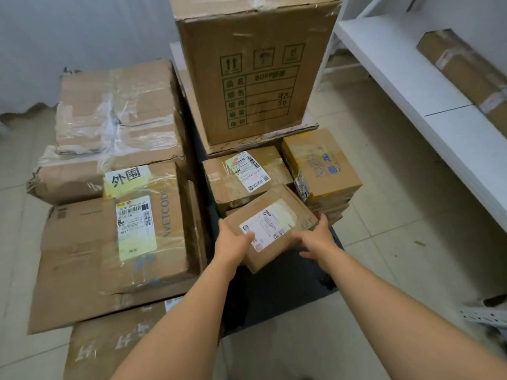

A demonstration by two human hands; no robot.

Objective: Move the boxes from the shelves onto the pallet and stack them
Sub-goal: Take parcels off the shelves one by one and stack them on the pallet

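Note:
A small brown box (277,215) with a white shipping label is tilted above the dark pallet (277,286). My left hand (233,242) grips its near-left corner, thumb on the label. My right hand (315,237) holds its right edge with fingers spread. Behind it sit a labelled box (241,182) and a yellow-taped box (321,165). A tall carton with green print (252,72) is stacked at the back. Large taped cartons (118,229) fill the pallet's left side.
A white shelf (411,72) runs along the right, with a long brown box (466,75) lying on it. Tiled floor (397,215) lies between shelf and pallet. A flat carton (109,344) lies at the near left. A grey wall stands behind.

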